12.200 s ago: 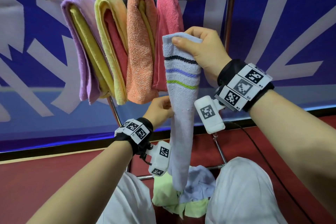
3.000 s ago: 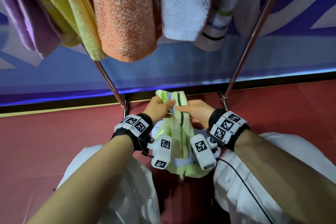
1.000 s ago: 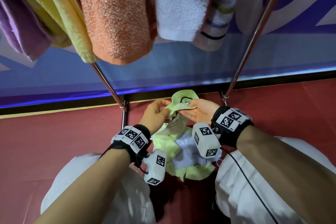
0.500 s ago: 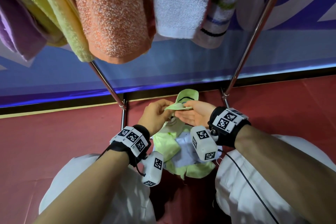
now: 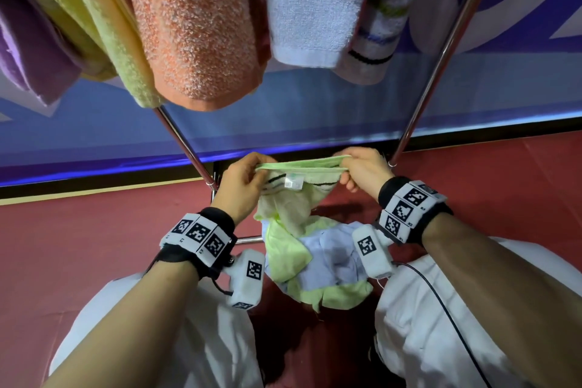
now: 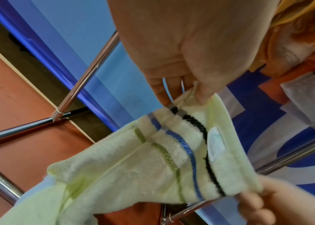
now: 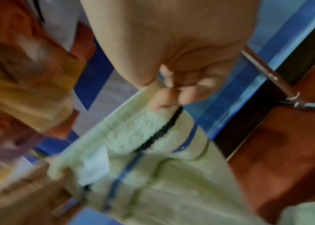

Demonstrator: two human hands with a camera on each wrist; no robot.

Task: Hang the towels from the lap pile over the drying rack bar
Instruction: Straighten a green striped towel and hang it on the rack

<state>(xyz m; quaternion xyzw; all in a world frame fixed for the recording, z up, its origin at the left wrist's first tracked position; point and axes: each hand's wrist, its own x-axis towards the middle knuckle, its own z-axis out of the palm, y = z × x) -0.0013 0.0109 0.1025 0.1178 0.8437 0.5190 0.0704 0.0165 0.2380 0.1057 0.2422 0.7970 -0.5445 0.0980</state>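
Hands (image 5: pixel 302 176) w/ towel (image 5: pixel 293 198), red floor (image 5: pixel 78 246), blue wall (image 5: pixel 283 116)

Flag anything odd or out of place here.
Nothing stands out. The left hand and right hand pinch the pale green striped towel by its top corners, edge stretched level between them.

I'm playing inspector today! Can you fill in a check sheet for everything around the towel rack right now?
Surface: red floor under the rack.
Job's things: green striped towel stretched by its top edge between both hands; lap pile of green and pale blue towels; orange towel and white towel hanging above.
Clutter: nothing seen.
Hands: left hand and right hand each pinch one end of the edge.
Cables: black cable across the right leg.
Surroundings: blue banner, metal rack legs.
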